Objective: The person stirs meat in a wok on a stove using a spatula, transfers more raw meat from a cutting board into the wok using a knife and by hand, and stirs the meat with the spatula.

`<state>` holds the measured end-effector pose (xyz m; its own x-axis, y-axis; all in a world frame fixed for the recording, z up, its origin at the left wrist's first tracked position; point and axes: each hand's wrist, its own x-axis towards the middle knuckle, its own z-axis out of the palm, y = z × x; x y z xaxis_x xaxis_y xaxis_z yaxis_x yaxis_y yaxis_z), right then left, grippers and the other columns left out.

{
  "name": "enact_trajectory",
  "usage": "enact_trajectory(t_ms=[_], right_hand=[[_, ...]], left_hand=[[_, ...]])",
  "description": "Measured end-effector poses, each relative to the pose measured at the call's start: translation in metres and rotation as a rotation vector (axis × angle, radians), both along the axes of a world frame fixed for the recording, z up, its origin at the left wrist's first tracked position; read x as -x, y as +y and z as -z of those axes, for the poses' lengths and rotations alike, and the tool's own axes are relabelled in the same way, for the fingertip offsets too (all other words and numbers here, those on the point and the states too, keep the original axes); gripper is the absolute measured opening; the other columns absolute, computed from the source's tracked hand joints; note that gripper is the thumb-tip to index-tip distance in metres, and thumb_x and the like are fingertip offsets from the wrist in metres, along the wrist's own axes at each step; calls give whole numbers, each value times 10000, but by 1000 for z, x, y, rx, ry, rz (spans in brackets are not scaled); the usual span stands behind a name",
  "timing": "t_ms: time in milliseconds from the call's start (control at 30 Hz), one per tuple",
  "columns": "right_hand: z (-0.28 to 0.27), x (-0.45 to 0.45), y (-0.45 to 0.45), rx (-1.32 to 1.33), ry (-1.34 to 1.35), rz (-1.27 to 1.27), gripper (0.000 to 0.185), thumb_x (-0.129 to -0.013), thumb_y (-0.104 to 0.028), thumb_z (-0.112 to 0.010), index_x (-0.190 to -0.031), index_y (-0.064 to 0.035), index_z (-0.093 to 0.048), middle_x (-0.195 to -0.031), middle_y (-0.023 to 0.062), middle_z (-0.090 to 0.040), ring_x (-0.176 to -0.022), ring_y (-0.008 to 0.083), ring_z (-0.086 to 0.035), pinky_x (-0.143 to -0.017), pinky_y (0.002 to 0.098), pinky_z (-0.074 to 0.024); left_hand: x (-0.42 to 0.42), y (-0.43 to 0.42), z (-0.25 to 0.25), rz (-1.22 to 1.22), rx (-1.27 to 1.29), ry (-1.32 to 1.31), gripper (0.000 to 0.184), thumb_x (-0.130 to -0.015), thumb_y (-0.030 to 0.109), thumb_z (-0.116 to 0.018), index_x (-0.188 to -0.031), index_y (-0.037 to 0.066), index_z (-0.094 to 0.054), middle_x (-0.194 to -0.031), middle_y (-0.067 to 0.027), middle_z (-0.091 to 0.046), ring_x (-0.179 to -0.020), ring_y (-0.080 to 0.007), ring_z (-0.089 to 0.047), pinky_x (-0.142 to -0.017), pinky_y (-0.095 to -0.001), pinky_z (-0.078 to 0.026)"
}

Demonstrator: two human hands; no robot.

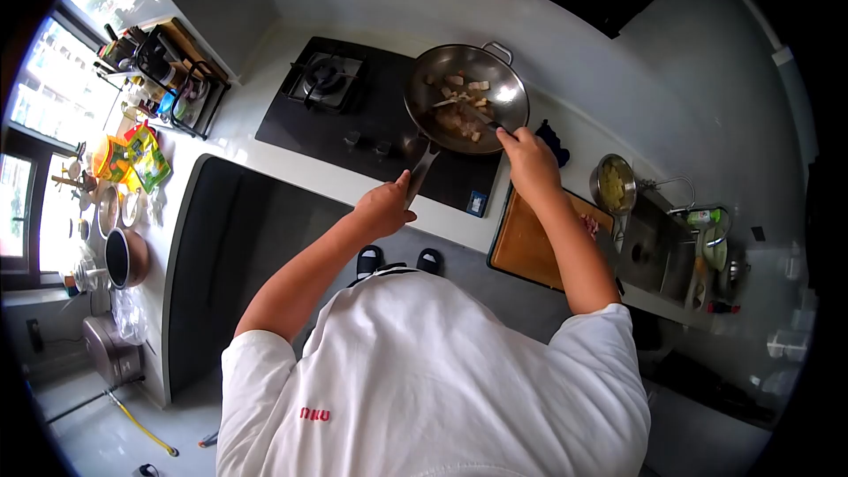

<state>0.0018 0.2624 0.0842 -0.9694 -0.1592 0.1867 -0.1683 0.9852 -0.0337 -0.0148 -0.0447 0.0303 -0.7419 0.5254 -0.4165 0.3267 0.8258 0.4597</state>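
Left hand (382, 207) closed around handle of wok (426, 128), right hand (532, 162) closed on spatula (484, 118), above cooktop's (296, 138) right end.

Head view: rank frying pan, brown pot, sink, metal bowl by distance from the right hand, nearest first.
From the right hand:
1. Frying pan: on the stove, just under the hand.
2. Metal bowl: to the right, beside the sink.
3. Sink: farther right, past the bowl.
4. Brown pot: far left, on the side counter.

the left hand (382, 207) partly hides the handle (424, 168) of the pan (433, 65).
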Motion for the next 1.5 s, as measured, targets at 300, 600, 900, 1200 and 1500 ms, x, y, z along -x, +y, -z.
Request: enact_trajectory(t_ms=[300,600,900,1200,1500], right_hand=[[32,42,-18,45,42,148,514,-911,39,-532,-1393,-110,-634,-1081,158,-623,-1000,362,-656,-864,452,-553],[38,38,-8,45,45,225,437,-961,-21,-516,-1386,-65,-613,-1094,188,-632,-991,374,-675,-839,458,-574],[22,7,-6,67,-41,262,562,-898,33,-575,-1451,-69,-564,-1136,177,-614,-1000,365,-668,-860,446,-571],[34,-4,-8,91,57,147,449,-935,-24,-567,-1371,-97,-641,-1113,134,-611,-971,333,-658,-834,433,-564],[16,-21,2,-42,158,-43,387,-928,-71,-605,-1300,-125,-696,-1023,102,-598,-927,295,-619,-810,403,-539]], left_hand=[[0,4,-7,6,51,-18,997,-859,332,-800,-1621,23,-236,-1142,-272,-695,-1099,-421,-677,-962,-470,-535],[-2,3,-3,-12,20,-18,1000,-859,333,-800,-1621,21,-235,-1154,-279,-685,-1105,-422,-673,-957,-476,-535],[-3,3,-2,-26,9,-20,996,-861,328,-802,-1623,27,-237,-1153,-270,-686,-1105,-432,-669,-961,-475,-529],[-3,4,-5,-22,28,-20,995,-858,331,-805,-1623,31,-244,-1153,-269,-687,-1111,-430,-667,-969,-471,-527],[-2,3,-5,-13,32,-13,1001,-853,322,-810,-1619,22,-240,-1162,-269,-687,-1120,-427,-666,-973,-469,-526]])
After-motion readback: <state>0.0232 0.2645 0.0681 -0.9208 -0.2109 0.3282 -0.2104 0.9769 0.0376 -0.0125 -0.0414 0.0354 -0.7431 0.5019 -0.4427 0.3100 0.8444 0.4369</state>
